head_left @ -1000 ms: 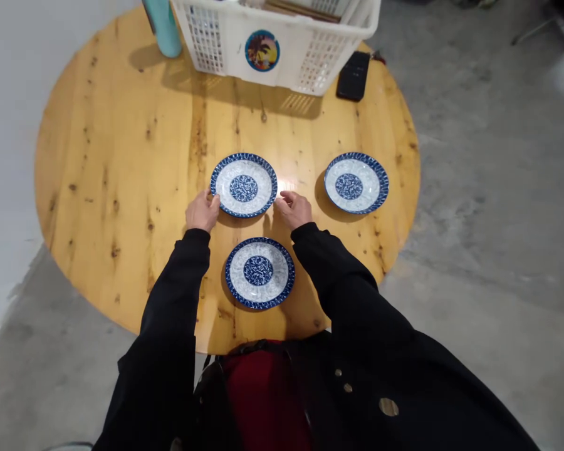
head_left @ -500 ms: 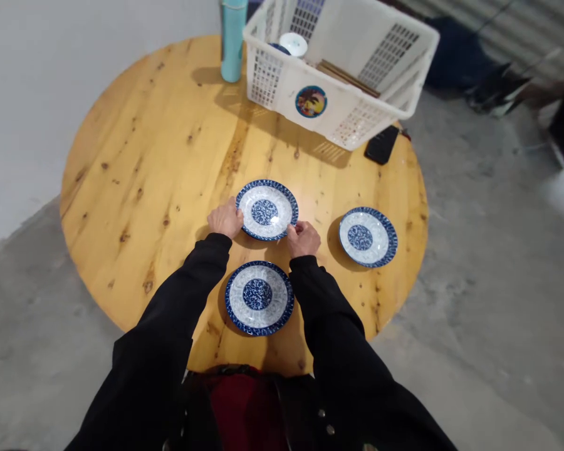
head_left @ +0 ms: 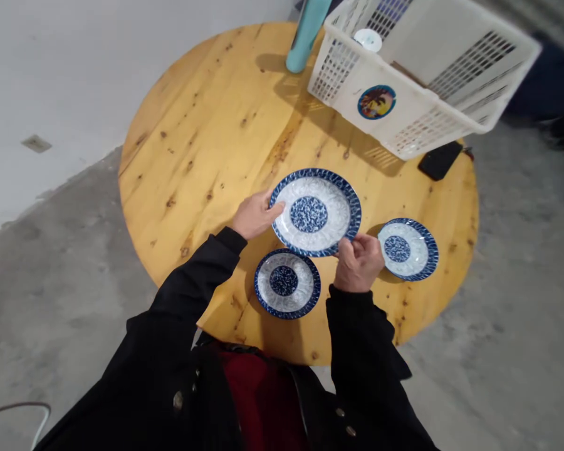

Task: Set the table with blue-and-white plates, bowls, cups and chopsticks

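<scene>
A blue-and-white plate (head_left: 309, 214) between the left hand (head_left: 255, 215) and right hand (head_left: 358, 263), above a round wooden table (head_left: 207, 156)

A white plastic basket (head_left: 432, 81) overhangs the table's far right edge, with a teal bottle (head_left: 305, 37) at its far side and a dark phone (head_left: 439, 160) just beside it. One flat plate (head_left: 287, 284) lies by the near edge, another (head_left: 408, 248) toward the right edge. The held plate, near the table's centre, tilts and appears raised off the wood. Contact at opposite rims seems the steadiest hold for it. The left hand is wide open, its straight fingers (head_left: 273, 210) touching the left rim. The right hand is narrow, its curled fingers (head_left: 345, 247) pinching the lower right rim.
</scene>
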Demonstrator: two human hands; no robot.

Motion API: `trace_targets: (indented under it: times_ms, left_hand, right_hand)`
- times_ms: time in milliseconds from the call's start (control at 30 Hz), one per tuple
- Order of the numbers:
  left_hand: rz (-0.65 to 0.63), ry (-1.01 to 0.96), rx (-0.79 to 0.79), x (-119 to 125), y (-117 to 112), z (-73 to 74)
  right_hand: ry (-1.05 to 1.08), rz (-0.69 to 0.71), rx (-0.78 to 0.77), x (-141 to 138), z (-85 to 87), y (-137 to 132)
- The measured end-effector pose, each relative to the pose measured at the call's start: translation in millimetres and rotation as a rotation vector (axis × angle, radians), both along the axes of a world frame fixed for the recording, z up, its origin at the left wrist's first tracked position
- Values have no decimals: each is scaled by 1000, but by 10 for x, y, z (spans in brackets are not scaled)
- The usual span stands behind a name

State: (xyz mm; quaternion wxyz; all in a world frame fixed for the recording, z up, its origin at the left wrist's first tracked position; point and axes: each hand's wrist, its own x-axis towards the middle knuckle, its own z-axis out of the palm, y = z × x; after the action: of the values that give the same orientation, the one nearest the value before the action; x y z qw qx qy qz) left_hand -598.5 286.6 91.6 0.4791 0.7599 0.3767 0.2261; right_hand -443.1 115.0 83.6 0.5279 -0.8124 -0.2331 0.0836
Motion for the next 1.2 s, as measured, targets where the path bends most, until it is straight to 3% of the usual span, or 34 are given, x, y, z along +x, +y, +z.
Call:
trace_targets:
  times_ms: [167, 367, 533, 700, 933, 1200]
  left_hand:
    - [-126, 78, -65, -644, -428, -50]
    - [-71, 175, -122, -1458, -886, -115]
    - [18, 78, -299, -1894, -1299, -120]
    - [124, 167, -299, -2048, -1779, -87]
    - [19, 304, -210, -1916, -2311, 100]
    - [71, 268, -147, -2067, -2718, 130]
  right_hand:
    - [105, 42, -70, -598, -5, -579]
    - [344, 142, 6, -1315, -73, -965]
    - [486, 279, 59, -1563, -201, -1155]
    - [632, 393, 95, -1682, -366, -1594]
    - [678, 351, 109, -1797, -524, -2345]
    - [600, 373, 164, -1811, -508, -2627]
